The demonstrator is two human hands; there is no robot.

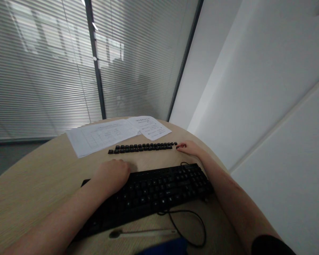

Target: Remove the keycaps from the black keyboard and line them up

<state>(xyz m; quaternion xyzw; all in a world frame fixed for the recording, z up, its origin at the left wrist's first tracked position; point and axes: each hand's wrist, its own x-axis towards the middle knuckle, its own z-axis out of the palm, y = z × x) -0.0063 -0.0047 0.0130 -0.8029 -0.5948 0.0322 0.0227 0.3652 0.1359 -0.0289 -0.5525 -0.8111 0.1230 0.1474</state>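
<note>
Pale wood-grain round table (37,184) by slatted window blinds, with my two hands working around a black wired computer keyboard (159,193).

My left hand (113,174) rests curled, fingers drawn in, on the keyboard's far left edge, holding nothing that I can see. My right hand (189,147) reaches past it, fingertips narrowed at the right end of a row of loose black keycaps (143,147) lined up on the table just beyond the keyboard; whether it pinches one I cannot tell. White printed paper sheets (108,134) lie behind the row. I judge that a careless sweep of my right wrist could scatter the row, and the looped black cable (187,226) near the table edge could snag my forearm.
</note>
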